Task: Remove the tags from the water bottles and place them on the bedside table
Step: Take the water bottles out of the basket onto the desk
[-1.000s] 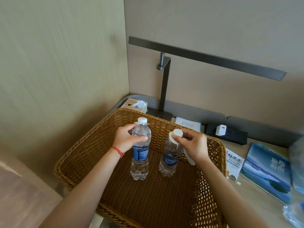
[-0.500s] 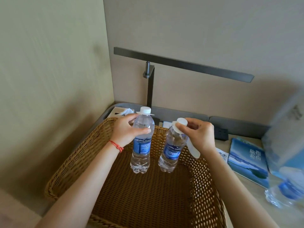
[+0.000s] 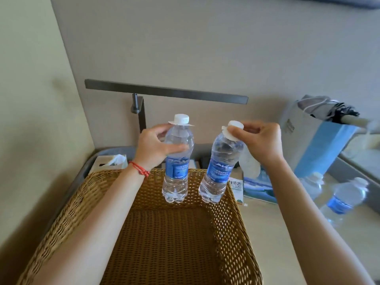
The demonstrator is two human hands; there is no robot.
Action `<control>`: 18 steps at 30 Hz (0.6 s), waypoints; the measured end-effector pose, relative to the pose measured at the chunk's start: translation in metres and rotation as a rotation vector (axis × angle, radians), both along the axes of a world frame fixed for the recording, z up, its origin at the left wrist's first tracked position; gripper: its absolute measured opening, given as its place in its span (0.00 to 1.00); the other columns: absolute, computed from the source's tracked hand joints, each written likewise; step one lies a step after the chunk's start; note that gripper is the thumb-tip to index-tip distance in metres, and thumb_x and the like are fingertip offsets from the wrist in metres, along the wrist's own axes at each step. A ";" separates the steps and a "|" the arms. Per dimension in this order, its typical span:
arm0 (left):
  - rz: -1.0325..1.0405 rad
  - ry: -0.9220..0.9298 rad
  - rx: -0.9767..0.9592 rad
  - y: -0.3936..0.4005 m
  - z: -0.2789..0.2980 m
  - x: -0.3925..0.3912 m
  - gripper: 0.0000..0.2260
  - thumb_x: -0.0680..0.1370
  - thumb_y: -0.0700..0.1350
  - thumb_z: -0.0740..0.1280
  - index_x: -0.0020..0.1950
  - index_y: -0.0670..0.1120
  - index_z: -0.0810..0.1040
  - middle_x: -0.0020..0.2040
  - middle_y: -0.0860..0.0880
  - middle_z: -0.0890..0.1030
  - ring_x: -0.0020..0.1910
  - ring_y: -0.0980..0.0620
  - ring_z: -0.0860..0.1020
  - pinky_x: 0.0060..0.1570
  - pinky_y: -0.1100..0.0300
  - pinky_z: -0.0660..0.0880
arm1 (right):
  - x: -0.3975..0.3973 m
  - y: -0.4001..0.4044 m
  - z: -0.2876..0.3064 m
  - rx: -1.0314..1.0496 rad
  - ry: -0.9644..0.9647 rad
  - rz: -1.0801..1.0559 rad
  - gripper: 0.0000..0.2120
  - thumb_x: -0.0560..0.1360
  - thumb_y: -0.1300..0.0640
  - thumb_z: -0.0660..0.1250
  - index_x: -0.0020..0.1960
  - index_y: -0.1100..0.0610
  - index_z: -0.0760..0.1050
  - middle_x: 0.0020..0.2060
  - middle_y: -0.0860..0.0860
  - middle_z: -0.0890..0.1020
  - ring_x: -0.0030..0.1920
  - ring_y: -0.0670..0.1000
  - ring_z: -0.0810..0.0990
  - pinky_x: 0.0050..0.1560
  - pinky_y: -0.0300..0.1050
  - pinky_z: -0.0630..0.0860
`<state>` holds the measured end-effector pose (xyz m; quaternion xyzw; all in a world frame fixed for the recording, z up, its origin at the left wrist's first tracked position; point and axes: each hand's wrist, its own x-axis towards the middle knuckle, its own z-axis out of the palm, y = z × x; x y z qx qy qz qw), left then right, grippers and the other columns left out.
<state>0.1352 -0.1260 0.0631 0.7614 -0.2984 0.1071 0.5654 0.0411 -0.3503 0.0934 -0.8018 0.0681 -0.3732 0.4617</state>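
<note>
Two clear water bottles with blue labels and white caps hang in the air above a wicker basket (image 3: 236,229). My left hand (image 3: 154,146) grips the upright left bottle (image 3: 177,161) at its shoulder; a white paper tag (image 3: 181,123) rings its neck. My right hand (image 3: 262,140) pinches the neck of the right bottle (image 3: 221,167), which tilts left. Its white tag (image 3: 249,163) hangs down behind the bottle, below my palm.
The basket sits on the bedside table (image 3: 265,233) against the wall. Behind it stand a tissue box (image 3: 109,162) and a grey bar lamp (image 3: 164,92). To the right lie a blue booklet (image 3: 259,188), two more bottles (image 3: 343,199) and a blue-white bag (image 3: 314,140).
Both hands have lifted the bottles up out of the basket. The view has swung to the right, bringing the bag and the other bottles into sight.
</note>
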 end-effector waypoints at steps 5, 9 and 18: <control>-0.085 -0.084 -0.015 -0.042 0.022 -0.014 0.23 0.64 0.44 0.77 0.57 0.46 0.77 0.50 0.54 0.79 0.48 0.62 0.77 0.44 0.74 0.73 | -0.032 -0.035 0.018 0.006 -0.029 -0.087 0.10 0.66 0.53 0.76 0.46 0.54 0.83 0.33 0.43 0.82 0.28 0.32 0.77 0.26 0.24 0.68; -0.151 -0.088 -0.016 -0.085 0.032 -0.032 0.23 0.64 0.44 0.77 0.57 0.49 0.76 0.49 0.56 0.79 0.47 0.66 0.76 0.43 0.76 0.72 | -0.061 -0.072 0.020 0.005 -0.027 -0.143 0.10 0.65 0.53 0.76 0.45 0.52 0.83 0.32 0.41 0.81 0.29 0.32 0.78 0.27 0.23 0.68; -0.152 -0.010 -0.036 -0.192 0.012 -0.082 0.25 0.63 0.45 0.77 0.58 0.48 0.76 0.48 0.55 0.79 0.45 0.63 0.77 0.41 0.71 0.74 | -0.121 -0.170 -0.002 0.012 0.037 -0.140 0.08 0.64 0.53 0.77 0.35 0.43 0.79 0.26 0.35 0.79 0.30 0.33 0.79 0.27 0.24 0.70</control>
